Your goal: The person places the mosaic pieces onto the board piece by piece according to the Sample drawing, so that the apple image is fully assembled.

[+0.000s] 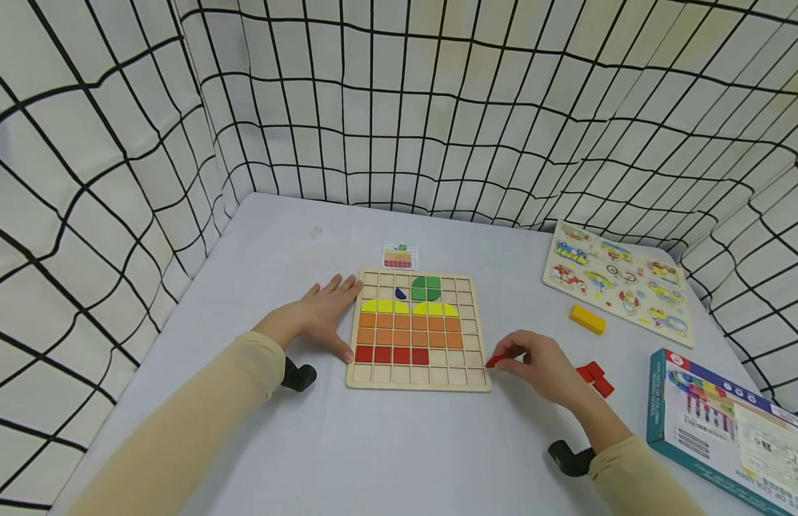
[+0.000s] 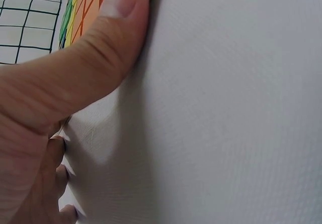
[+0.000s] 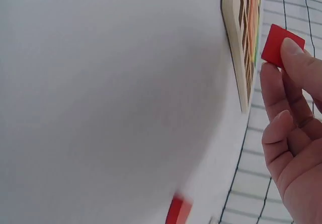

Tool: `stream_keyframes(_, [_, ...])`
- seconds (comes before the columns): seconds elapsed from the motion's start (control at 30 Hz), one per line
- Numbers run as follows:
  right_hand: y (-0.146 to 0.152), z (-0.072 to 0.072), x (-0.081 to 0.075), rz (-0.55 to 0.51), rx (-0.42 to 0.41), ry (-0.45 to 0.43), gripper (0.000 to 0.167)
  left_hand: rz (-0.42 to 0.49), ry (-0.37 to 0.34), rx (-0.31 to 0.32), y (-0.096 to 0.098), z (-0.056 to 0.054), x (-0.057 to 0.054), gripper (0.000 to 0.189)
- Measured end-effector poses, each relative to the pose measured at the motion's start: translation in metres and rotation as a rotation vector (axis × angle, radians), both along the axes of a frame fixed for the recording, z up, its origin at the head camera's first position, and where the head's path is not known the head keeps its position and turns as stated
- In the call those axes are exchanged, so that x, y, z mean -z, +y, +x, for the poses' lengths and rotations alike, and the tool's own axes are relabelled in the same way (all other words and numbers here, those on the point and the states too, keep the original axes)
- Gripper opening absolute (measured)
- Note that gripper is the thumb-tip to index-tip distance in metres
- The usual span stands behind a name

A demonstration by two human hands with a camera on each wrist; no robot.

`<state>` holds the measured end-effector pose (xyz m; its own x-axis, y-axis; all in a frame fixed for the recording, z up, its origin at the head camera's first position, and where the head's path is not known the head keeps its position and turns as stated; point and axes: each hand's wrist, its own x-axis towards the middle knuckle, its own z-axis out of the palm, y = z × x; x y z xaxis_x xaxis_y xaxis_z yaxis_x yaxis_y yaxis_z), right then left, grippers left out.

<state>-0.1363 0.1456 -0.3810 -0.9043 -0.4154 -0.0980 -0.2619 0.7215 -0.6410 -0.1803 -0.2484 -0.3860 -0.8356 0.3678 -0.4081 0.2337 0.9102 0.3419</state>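
Observation:
A wooden grid board (image 1: 418,378) lies on the white table, with yellow, orange, green and blue pieces set in its cells. Four would be too exact, so several red squares (image 1: 392,355) fill the left part of one lower row. My left hand (image 1: 324,315) rests at the board's left edge, fingers spread, and its thumb (image 2: 113,38) touches the rim. Between thumb and fingers my right hand (image 1: 534,362) pinches a red square tile (image 3: 276,45), just off the board's right edge. Loose red tiles (image 1: 595,378) lie beside that hand.
A small pattern card (image 1: 400,256) lies behind the board. To the right are a yellow block (image 1: 587,319), a vehicle picture puzzle board (image 1: 621,279) and a teal-edged box (image 1: 728,430). Black netting (image 1: 399,115) surrounds the table.

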Motion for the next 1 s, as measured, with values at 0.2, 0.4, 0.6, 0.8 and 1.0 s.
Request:
stream_keyframes(0.2, [-0.039,-0.017,0.006,-0.063,-0.016,-0.108,0.011,0.002,-0.004,-0.001,0.0,0.0,0.001,0.139])
stream_keyframes(0.4, [-0.068,-0.019,0.006,-0.037,-0.04,-0.122,0.007,0.006,-0.003,-0.007,0.001,0.002,-0.002,0.138])
stream_keyframes(0.6, [-0.081,-0.02,0.007,-0.002,-0.047,-0.095,0.006,0.005,-0.007,-0.008,0.0,0.002,-0.003,0.138])
stream_keyframes(0.8, [-0.087,-0.021,0.012,0.031,-0.032,-0.082,0.007,0.01,-0.005,-0.004,-0.001,0.002,-0.001,0.139])
stream_keyframes(1.0, [-0.093,-0.018,0.015,0.09,-0.024,-0.039,0.008,0.012,-0.003,-0.002,-0.001,0.002,-0.001,0.138])
